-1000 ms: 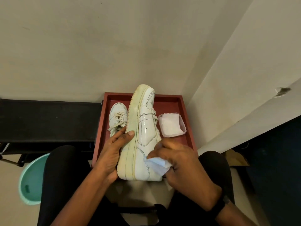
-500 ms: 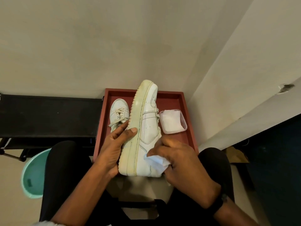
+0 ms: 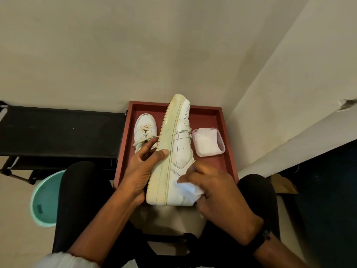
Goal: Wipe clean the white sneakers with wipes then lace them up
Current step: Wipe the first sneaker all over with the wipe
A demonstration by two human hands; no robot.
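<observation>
Head view: the left hand [image 3: 139, 171] grips the held sneaker [image 3: 179, 144] by its yellowed sole, thumb across the edge, while the right hand [image 3: 218, 192] pinches a crumpled wipe [image 3: 188, 188] against the heel side. The shoe lies on its side above a red tray [image 3: 210, 165] holding the second sneaker [image 3: 144, 128] and a tub of wipes [image 3: 207, 142]. Hard rubbing could twist it loose from that one-sided grip, likely toppling it onto the tub.

One wide-angle camera, worn on the head, faces forward and steeply down at close range. The left hand [image 3: 140, 171] and right hand [image 3: 218, 192] sit just below frame centre. The red tray [image 3: 206, 118] lies beyond them toward 12 o'clock, against the wall [image 3: 135, 55].
</observation>
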